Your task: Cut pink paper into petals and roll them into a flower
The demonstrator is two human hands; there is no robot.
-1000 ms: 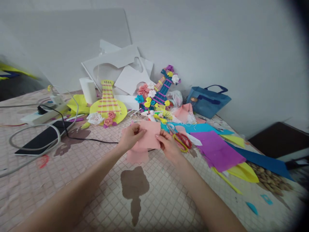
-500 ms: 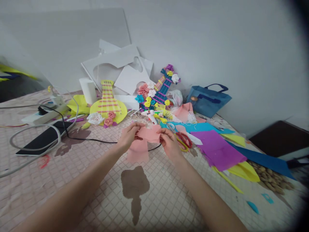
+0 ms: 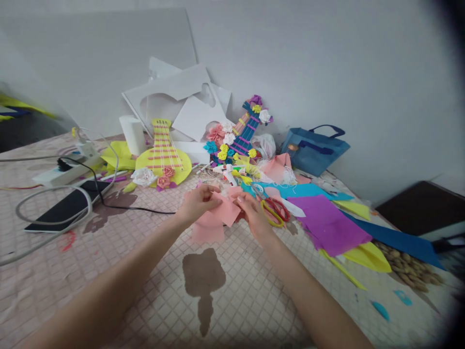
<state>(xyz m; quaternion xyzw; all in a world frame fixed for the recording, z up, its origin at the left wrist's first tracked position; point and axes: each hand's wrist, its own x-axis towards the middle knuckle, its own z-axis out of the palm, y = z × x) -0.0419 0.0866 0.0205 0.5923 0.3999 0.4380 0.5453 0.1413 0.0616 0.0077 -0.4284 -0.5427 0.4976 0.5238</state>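
Observation:
My left hand [image 3: 196,202] is closed in a pinch on a small piece of pink paper [image 3: 225,210], which tilts down to the right between my hands. Just beside it, my right hand [image 3: 254,213] has its thumb and fingers pinched together at the right side of the pink paper; whether it grips the same piece or another one behind is hard to see. Flat on the table under my left hand lies a pink sheet [image 3: 208,233]. Red-and-yellow-handled scissors [image 3: 278,212] rest to the right of my right hand, and a white glue gun [image 3: 228,173] lies beyond both hands.
A yellow paper guitar [image 3: 163,162] leans at back left, near a flower-covered blue one [image 3: 247,133]. Purple paper [image 3: 329,225] and a blue bag [image 3: 316,152] are at right. A power strip [image 3: 67,172], looping cables and a dark tablet-like slab [image 3: 69,208] occupy the left.
The pink paper between my hands has turned from roughly level to slanting, with its corner pointing down right. My hands stay in nearly the same place.

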